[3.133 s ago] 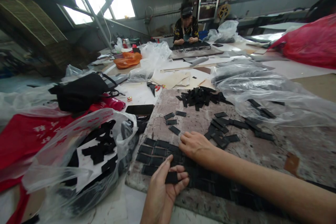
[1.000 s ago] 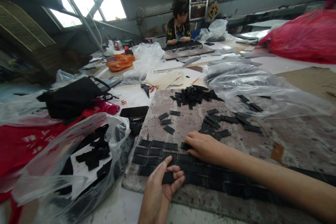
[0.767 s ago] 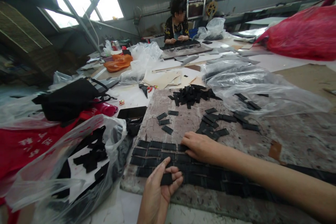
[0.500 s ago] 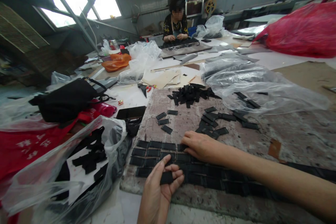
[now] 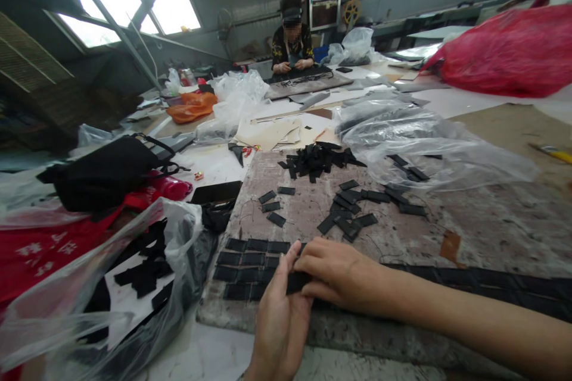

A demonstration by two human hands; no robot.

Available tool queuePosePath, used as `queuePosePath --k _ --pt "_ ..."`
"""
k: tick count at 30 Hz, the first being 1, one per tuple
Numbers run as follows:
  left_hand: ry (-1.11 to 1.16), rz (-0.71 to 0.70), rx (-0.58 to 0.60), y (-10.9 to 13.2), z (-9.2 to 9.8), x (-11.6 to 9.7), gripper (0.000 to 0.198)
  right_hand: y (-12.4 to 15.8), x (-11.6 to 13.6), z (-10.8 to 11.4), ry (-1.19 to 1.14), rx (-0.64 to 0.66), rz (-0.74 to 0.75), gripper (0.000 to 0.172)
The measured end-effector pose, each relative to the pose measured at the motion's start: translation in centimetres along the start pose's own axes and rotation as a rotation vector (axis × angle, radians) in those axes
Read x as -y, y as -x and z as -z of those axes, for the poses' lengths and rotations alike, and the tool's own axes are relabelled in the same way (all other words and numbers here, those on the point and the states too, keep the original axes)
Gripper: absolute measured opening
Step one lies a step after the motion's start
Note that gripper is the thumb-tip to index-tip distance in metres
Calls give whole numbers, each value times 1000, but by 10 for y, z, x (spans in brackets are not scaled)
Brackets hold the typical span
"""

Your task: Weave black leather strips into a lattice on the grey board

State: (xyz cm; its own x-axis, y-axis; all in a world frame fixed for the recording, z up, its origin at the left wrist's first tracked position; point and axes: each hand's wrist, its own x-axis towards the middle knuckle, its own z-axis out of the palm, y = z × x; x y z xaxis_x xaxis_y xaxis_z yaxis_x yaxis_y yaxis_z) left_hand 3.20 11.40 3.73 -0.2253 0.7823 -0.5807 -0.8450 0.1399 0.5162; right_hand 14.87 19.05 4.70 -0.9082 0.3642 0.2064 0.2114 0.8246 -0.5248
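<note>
My left hand [image 5: 282,312] is raised over the near side of a worn board [image 5: 250,324], palm turned up, with a small black rectangular piece [image 5: 297,281] in its fingers. From the right, my right hand [image 5: 337,271] meets it, its fingertips closed on the same piece. Part of that piece is hidden by the fingers. Beneath both hands, black rectangles [image 5: 241,259] lie in close rows on the board. Loose black rectangles [image 5: 346,208] lie scattered beyond my right hand, and a heap of black strips [image 5: 315,161] sits at the board's far edge.
At left, an open clear plastic bag [image 5: 179,262] holds black scraps, near a black bag [image 5: 107,169] and a phone [image 5: 217,192]. Clear plastic bags [image 5: 402,125] cover the board's far right. A large red bag [image 5: 504,50] stands beyond. Another person [image 5: 292,44] works across the table.
My right hand has come from the rows to the piece in my left hand, and its fingers now grip it. My left hand has risen slightly toward it. The view has shifted a little.
</note>
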Motion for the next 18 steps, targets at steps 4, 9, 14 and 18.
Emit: queuePosePath --k 4,9,14,18 --pt "5 45 119 2 -2 11 28 13 1 -3 66 -1 26 17" --pt "-147 -12 129 -3 10 21 42 34 -20 -1 104 -33 -110 22" --pt "-1064 -622 79 -20 35 7 33 38 -55 4 -31 -36 -384 17" --pt "-1600 -1090 181 -42 44 -2 29 29 -70 9 -84 87 -451 16"
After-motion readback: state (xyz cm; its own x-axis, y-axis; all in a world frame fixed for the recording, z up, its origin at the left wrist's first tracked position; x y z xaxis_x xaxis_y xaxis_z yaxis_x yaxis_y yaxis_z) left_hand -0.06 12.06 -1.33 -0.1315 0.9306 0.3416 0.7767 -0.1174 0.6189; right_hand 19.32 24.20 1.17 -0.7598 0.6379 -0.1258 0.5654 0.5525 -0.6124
